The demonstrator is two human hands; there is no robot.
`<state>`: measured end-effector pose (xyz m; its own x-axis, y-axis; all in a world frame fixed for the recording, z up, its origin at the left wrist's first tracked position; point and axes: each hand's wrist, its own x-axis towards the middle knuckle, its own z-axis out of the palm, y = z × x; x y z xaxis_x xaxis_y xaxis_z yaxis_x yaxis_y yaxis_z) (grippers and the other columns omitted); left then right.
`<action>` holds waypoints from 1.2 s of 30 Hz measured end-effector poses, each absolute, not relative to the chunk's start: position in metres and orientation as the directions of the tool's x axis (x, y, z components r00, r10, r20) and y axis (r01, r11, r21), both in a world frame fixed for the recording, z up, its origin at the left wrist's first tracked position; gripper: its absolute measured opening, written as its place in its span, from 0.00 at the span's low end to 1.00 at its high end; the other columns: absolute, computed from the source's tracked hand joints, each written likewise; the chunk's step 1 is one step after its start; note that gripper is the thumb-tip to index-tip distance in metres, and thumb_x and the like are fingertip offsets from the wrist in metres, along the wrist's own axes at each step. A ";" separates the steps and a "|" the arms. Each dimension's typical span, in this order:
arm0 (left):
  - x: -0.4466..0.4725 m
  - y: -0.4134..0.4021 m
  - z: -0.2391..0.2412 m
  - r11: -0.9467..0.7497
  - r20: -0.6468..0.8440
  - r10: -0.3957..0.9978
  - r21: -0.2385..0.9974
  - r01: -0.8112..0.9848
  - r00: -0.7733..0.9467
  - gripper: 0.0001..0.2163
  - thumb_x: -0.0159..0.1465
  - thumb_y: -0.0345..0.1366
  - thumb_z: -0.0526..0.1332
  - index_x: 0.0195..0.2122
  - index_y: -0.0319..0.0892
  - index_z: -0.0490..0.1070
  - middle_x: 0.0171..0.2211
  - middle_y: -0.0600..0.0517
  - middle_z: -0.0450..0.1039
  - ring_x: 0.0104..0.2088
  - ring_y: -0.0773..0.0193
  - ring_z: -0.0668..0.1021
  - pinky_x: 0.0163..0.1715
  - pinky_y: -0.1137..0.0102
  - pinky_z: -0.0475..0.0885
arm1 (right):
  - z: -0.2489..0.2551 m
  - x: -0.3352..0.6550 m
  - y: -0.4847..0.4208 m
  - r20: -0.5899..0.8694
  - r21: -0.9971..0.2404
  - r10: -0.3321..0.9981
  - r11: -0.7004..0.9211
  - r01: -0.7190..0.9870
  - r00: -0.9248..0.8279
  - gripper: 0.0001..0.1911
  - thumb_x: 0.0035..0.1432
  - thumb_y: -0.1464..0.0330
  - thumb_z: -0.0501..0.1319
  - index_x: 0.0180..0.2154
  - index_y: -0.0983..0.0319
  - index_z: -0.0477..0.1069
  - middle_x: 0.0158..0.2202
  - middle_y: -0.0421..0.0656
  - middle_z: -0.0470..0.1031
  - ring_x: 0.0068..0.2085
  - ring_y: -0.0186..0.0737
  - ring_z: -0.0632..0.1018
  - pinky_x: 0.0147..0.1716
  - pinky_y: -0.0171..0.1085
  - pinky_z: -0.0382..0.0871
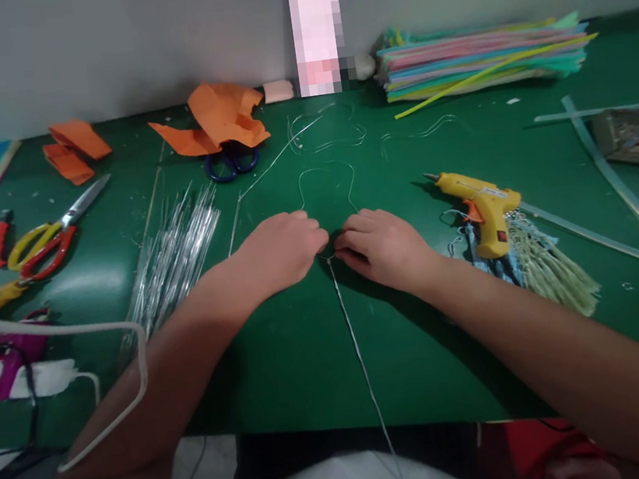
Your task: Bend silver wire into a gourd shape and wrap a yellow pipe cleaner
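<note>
My left hand [281, 249] and my right hand [382, 245] meet at the middle of the green table [287, 354]. Both pinch a thin silver wire [357, 344] where its bent loop [326, 179] joins the long straight stem. The loop lies flat on the table beyond my fingers. The stem runs back toward me and off the table's front edge. The pinch point itself is mostly hidden by my fingertips.
A bundle of straight wires [174, 258] lies left of my left hand. A yellow glue gun [483, 206] rests on tassels [546, 264] at right. Yellow-red scissors [54, 235], blue scissors [231, 161], orange paper [221, 119], stacked coloured strips [478, 57] and glue sticks [618, 184] surround.
</note>
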<state>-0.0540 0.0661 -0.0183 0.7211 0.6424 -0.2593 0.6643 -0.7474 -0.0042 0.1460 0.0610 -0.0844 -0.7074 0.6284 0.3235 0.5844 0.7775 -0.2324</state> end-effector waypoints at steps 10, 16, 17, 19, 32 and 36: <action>-0.054 0.066 -0.017 -0.748 -0.266 0.641 -0.007 0.664 0.720 0.10 0.64 0.26 0.53 0.35 0.39 0.75 0.33 0.47 0.75 0.37 0.58 0.73 0.36 0.65 0.65 | -0.084 0.146 0.060 0.325 -0.225 0.632 0.774 0.591 -0.704 0.09 0.64 0.68 0.57 0.36 0.63 0.75 0.34 0.46 0.74 0.35 0.41 0.69 0.33 0.41 0.56; -0.054 0.066 -0.017 -0.744 -0.277 0.643 -0.006 0.668 0.714 0.10 0.65 0.26 0.53 0.35 0.39 0.74 0.34 0.47 0.75 0.38 0.58 0.73 0.36 0.65 0.65 | -0.083 0.145 0.060 0.321 -0.214 0.630 0.775 0.594 -0.707 0.10 0.64 0.68 0.56 0.36 0.63 0.76 0.34 0.46 0.74 0.35 0.40 0.69 0.33 0.40 0.55; -0.054 0.066 -0.017 -0.746 -0.278 0.642 -0.009 0.666 0.715 0.10 0.65 0.26 0.53 0.35 0.39 0.74 0.34 0.47 0.75 0.38 0.58 0.73 0.36 0.65 0.65 | -0.083 0.145 0.060 0.321 -0.215 0.631 0.775 0.595 -0.706 0.10 0.65 0.68 0.56 0.36 0.63 0.76 0.34 0.46 0.74 0.35 0.41 0.69 0.33 0.40 0.55; -0.055 0.066 -0.018 -0.749 -0.273 0.641 -0.016 0.662 0.718 0.10 0.65 0.26 0.53 0.35 0.39 0.74 0.34 0.47 0.75 0.38 0.58 0.73 0.36 0.65 0.65 | -0.082 0.145 0.060 0.317 -0.219 0.634 0.772 0.596 -0.705 0.11 0.65 0.68 0.56 0.36 0.63 0.76 0.34 0.46 0.75 0.35 0.41 0.69 0.33 0.40 0.56; -0.058 0.068 -0.016 -0.721 -0.153 0.685 0.001 0.693 0.712 0.09 0.66 0.31 0.55 0.35 0.39 0.74 0.34 0.46 0.75 0.40 0.55 0.75 0.38 0.63 0.70 | -0.076 0.145 0.055 0.361 -0.219 0.705 0.701 0.679 -0.611 0.11 0.63 0.63 0.58 0.39 0.62 0.76 0.38 0.47 0.78 0.40 0.45 0.75 0.36 0.43 0.61; -0.068 0.082 -0.023 -0.680 0.055 0.733 0.115 0.724 0.679 0.19 0.63 0.38 0.62 0.54 0.36 0.69 0.61 0.39 0.65 0.61 0.47 0.66 0.58 0.56 0.65 | -0.078 0.149 0.059 0.377 -0.264 0.743 0.659 0.704 -0.553 0.26 0.61 0.58 0.58 0.56 0.66 0.67 0.62 0.55 0.67 0.61 0.54 0.67 0.57 0.51 0.61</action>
